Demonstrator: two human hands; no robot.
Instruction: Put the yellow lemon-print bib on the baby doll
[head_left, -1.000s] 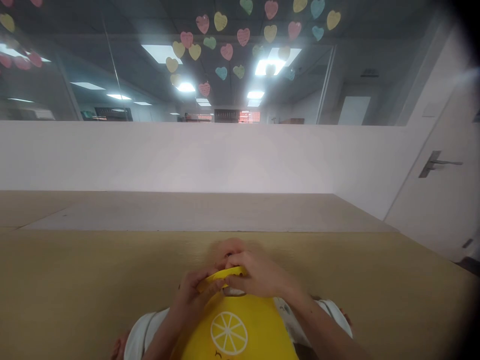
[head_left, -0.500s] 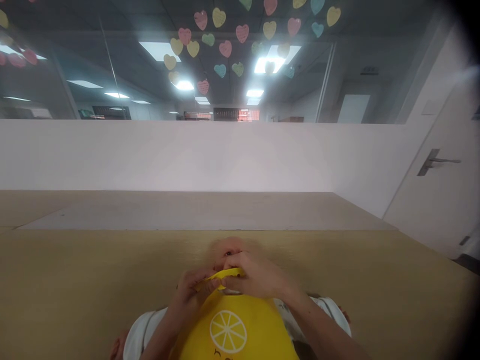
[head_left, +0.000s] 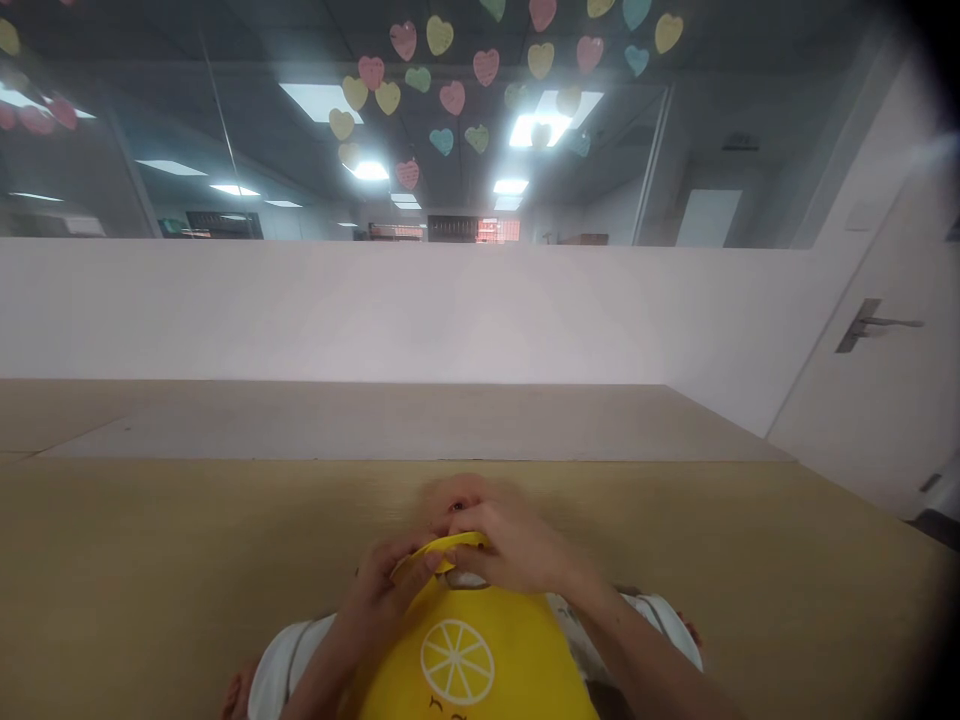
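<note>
A doll-like figure lies on the wooden table (head_left: 150, 560), its pale head (head_left: 459, 492) pointing away from me. It wears white sleeves (head_left: 279, 660) and a yellow garment (head_left: 480, 660) printed with a white lemon slice. My left hand (head_left: 379, 590) and my right hand (head_left: 510, 550) meet at the figure's neck. Both are closed, pinching the yellow collar band (head_left: 442, 548) of the garment between their fingertips. My forearms cover the figure's shoulders.
Beyond the table a white partition wall (head_left: 420, 310) runs across, with glass above it carrying several paper hearts (head_left: 450, 100). A white door with a lever handle (head_left: 870, 325) stands at the right. The table's right edge slants toward the door.
Hardly anything differs. My fingers have shifted slightly on the yellow collar band, and both hands stay closed on it at the figure's neck.
</note>
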